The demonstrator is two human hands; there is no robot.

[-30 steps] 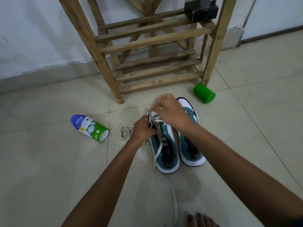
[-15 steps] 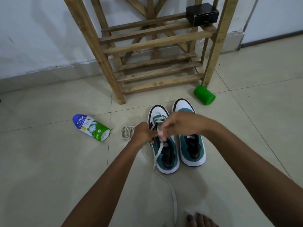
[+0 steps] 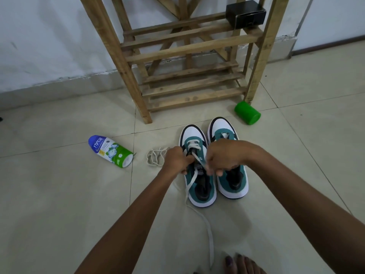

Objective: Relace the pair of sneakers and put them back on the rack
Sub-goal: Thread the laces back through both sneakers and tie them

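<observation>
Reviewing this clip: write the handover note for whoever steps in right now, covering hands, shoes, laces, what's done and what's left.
Left hand: pinching the white lace at the left sneaker.
Right hand: pinching the same lace's other side over the tongue.
Both sneakers stand on the floor before the wooden rack; right sneaker shows little lacing. The second lace lies loose on the floor, left of the shoes.
Done: lowest eyelets of the left sneaker threaded; long tail trails toward you.
Left: finish this shoe, lace the other, put both on the rack.

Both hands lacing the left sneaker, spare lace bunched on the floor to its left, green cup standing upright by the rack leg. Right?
Not quite. In the head view the green cup lies on its side by the rack leg, not upright. Both hands, left and right, are at the left sneaker, spare lace bunched to its left.
</observation>
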